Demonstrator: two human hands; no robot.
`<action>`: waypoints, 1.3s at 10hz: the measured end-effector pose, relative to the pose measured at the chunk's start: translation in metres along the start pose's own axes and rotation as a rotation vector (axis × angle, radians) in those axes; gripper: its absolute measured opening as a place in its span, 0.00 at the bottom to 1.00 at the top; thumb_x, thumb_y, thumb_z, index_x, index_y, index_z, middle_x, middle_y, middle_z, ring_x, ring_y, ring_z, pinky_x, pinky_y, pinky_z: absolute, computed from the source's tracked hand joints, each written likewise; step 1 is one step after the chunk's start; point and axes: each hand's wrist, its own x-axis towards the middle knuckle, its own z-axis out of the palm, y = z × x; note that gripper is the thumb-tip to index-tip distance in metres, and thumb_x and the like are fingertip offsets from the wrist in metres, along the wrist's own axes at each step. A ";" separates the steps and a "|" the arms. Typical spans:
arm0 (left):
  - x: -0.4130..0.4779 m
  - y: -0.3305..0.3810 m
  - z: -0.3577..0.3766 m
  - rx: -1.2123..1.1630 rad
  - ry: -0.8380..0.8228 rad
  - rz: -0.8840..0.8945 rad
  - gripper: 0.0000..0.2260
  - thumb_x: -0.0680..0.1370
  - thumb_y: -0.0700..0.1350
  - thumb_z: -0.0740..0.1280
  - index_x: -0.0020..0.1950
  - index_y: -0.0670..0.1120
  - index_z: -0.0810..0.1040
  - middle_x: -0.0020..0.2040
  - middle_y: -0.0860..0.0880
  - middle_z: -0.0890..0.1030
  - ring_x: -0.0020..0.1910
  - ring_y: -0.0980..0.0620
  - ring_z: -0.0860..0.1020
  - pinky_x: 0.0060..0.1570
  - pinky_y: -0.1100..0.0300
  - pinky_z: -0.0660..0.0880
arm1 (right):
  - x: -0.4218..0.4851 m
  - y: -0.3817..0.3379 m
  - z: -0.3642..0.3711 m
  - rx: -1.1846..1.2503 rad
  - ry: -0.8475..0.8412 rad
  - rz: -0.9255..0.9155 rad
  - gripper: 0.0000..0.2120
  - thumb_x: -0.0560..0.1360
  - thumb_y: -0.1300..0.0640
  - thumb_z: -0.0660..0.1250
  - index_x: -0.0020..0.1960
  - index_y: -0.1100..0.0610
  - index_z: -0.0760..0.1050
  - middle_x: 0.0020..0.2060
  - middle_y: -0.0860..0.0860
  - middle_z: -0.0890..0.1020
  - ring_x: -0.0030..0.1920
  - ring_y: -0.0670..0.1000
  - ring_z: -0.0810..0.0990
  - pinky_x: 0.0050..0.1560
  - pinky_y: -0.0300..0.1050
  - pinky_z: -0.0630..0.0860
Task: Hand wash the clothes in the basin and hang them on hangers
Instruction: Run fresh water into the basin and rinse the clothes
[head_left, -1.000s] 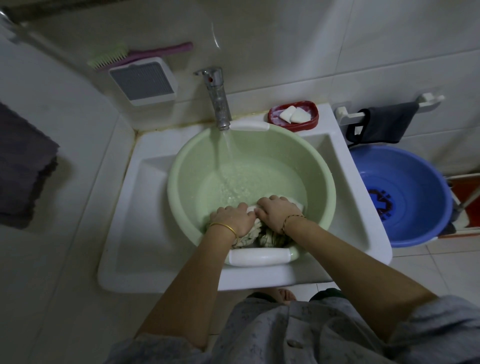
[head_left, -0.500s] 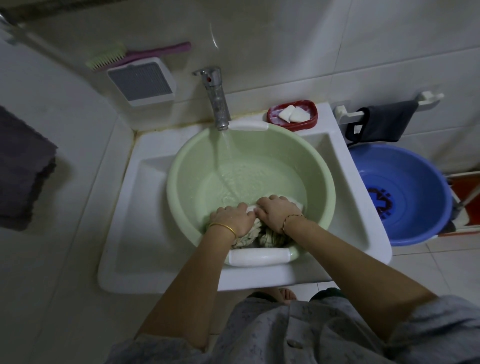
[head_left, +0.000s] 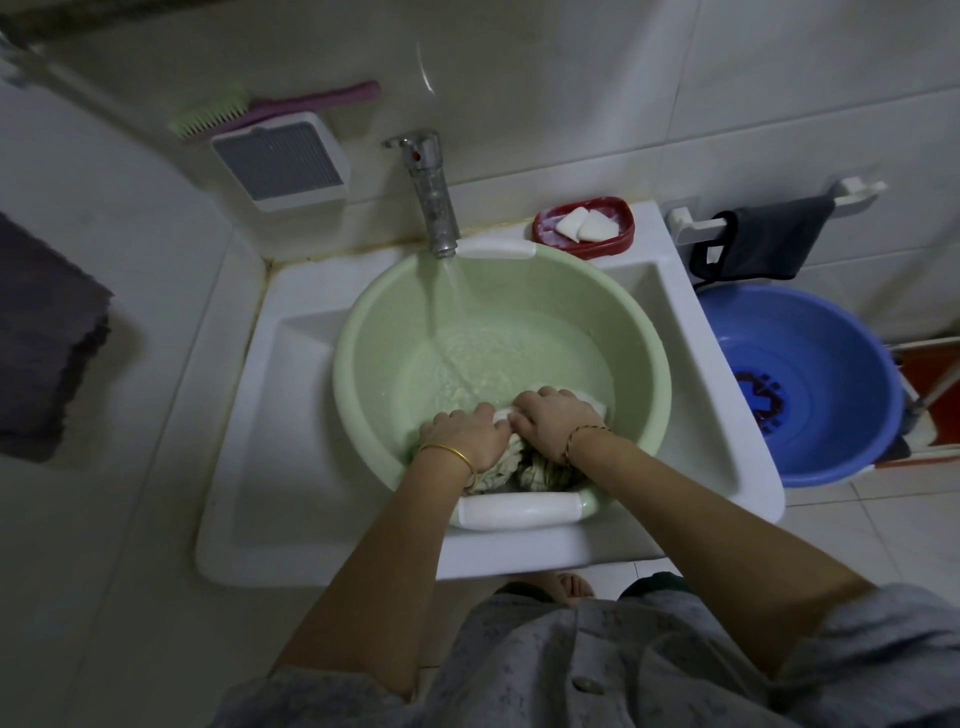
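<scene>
The fingers (head_left: 480, 415) of the left hand (head_left: 462, 439) are curled down into a bunched, wet cloth (head_left: 519, 470), gripping it at the near side of a pale green basin (head_left: 363, 332). The right hand (head_left: 553, 418) sits just beside the left, knuckles almost touching, its fingers also curled over and gripping the same cloth. Each wrist wears a thin gold bracelet.

The cloth is a crumpled wad, off-white with darker greenish or grey streaks in its folds. It is pressed against the basin's near wall, just behind a white handle (head_left: 519, 510) on the rim. A paler, smoother corner of it shows past the right hand, at the water's edge.

The basin holds shallow, slightly cloudy water with small bubbles. A stream of water falls into it from a metal tap (head_left: 431, 197) at the far rim, where a second white handle sits. The basin rests in a white rectangular sink (head_left: 291, 447) set against a tiled wall.

On the sink's far right corner stands a red soap dish (head_left: 621, 244) with two white pieces of soap (head_left: 582, 226). On the wall to the left of the tap hangs a square white holder (head_left: 280, 161), with a pink-handled brush (head_left: 270, 109) with green bristles lying above it. To the right of the sink a blue basin (head_left: 831, 364) sits on the floor, below a white rail carrying a dark cloth (head_left: 769, 239). A dark towel (head_left: 47, 338) hangs at the far left.
</scene>
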 end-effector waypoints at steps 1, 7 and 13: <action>0.000 0.000 0.000 0.003 0.003 0.003 0.22 0.81 0.58 0.46 0.71 0.50 0.63 0.68 0.40 0.70 0.66 0.40 0.68 0.62 0.49 0.63 | 0.000 0.000 0.000 -0.001 -0.002 0.000 0.20 0.81 0.46 0.51 0.66 0.56 0.69 0.62 0.58 0.73 0.63 0.59 0.70 0.60 0.52 0.68; 0.000 -0.001 0.000 -0.001 -0.002 0.007 0.23 0.81 0.58 0.46 0.72 0.50 0.63 0.68 0.40 0.70 0.66 0.39 0.67 0.63 0.49 0.63 | -0.001 -0.001 -0.001 -0.007 0.003 -0.002 0.21 0.81 0.46 0.51 0.66 0.56 0.69 0.62 0.58 0.73 0.63 0.59 0.70 0.61 0.52 0.68; 0.001 -0.001 0.001 -0.004 0.003 0.008 0.22 0.82 0.57 0.46 0.71 0.50 0.63 0.68 0.40 0.70 0.66 0.39 0.68 0.62 0.49 0.63 | 0.000 -0.002 -0.001 -0.025 0.003 0.007 0.21 0.81 0.46 0.51 0.66 0.56 0.69 0.62 0.58 0.73 0.63 0.60 0.70 0.60 0.52 0.68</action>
